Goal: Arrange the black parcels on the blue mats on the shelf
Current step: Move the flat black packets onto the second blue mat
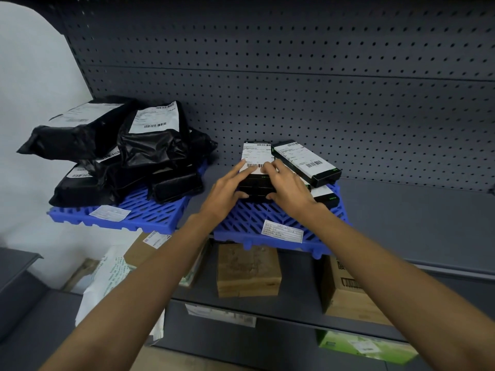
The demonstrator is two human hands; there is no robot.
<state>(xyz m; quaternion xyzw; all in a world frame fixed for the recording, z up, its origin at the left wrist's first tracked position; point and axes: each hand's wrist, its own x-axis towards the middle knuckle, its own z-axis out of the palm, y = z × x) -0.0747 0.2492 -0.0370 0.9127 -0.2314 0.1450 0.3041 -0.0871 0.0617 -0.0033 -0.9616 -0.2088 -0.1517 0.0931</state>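
Two blue mats lie side by side on the grey shelf. The left mat [150,212] carries a heap of black plastic-bag parcels [150,145] with white labels. On the right mat [251,223] stands a stack of black box parcels. My left hand [227,190] and my right hand [288,187] both grip the top box of the stack [254,153], fingers on its white label and thumbs on its near end. A second black box [305,162] lies askew to the right, partly on another box [325,195].
A grey pegboard [321,89] backs the shelf, and bare shelf surface [415,210] extends to the right. Below, the lower shelf holds cardboard boxes [247,269], white bagged parcels [112,277] and a green box [361,346]. A white wall [32,89] stands at left.
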